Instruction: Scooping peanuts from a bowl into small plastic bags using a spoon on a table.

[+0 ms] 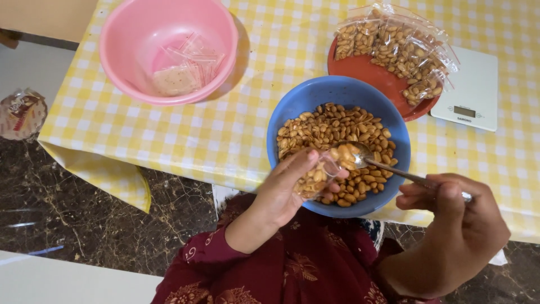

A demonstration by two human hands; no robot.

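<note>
Head camera looks down on my two hands at the near edge of the table (169, 141), which wears a yellow checked cloth. My left hand (287, 188) is pinched shut around a small clear bag (316, 177), partly filled with peanuts, held over the near rim of the blue bowl (292, 112). That bowl sits at the near edge and is well filled with peanuts (332, 126). My right hand (455, 225) is closed on the handle of a metal spoon (388, 169), whose bowl carries peanuts right at the mouth of the bag. Behind the blue bowl, touching it, a red plate (365, 70) holds a heap of filled bags (396, 48). A white scale (478, 84) lies beside the plate toward the right edge. Near the left far corner, a pink bowl (135, 34) holds empty clear bags (183, 70).
</note>
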